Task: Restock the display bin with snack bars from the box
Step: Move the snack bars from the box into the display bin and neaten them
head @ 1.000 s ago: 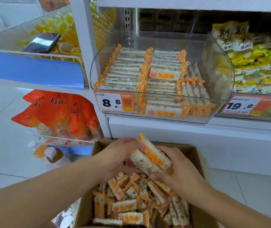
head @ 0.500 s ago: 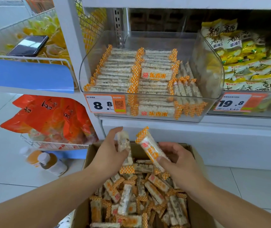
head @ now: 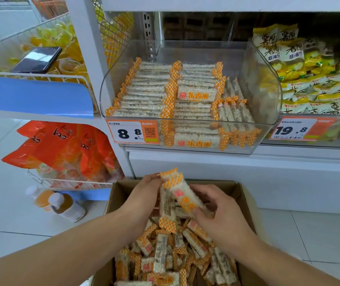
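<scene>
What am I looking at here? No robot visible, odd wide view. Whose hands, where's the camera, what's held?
There is no machine: a person wears one wide-angle camera on the head, looking forward and down, so the single picture shows their own arms. Both hands are over an open cardboard box on the floor, full of loose snack bars. The left hand and right hand together hold a small bunch of snack bars above it. Ahead, on the shelf, a clear display bin holds neat rows of the same bars, with a price tag reading 8.8.
</scene>
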